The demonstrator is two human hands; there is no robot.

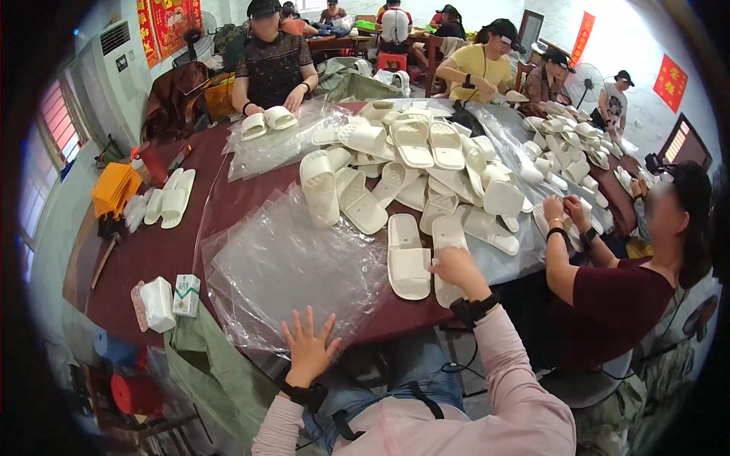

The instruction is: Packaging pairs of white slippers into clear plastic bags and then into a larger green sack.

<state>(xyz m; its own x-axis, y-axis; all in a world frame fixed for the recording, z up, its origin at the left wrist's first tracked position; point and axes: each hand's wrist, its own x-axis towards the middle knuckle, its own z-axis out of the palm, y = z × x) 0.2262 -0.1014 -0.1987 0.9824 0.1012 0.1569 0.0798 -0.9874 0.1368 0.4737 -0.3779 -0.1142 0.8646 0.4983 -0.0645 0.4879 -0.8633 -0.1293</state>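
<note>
Spread flat, my left hand [310,349] rests with its fingers apart on the near edge of a stack of clear plastic bags [285,254]. My right hand [458,271] grips a cream-white slipper [449,230] near its strap; the fingers partly cover it. Just left of that one, a matching slipper [408,260] lies on the table, strap toward me. Beyond both hands rises a heap of the same white slippers [411,194], loosely piled and facing various ways.
The dark red table [160,251] carries a tissue pack [157,304], a small box [186,295], a hammer [106,261], orange packets [115,188] and a slipper pair [177,199] at left. Co-workers handle slippers across the table and at right. Green cloth [209,368] hangs at the near edge.
</note>
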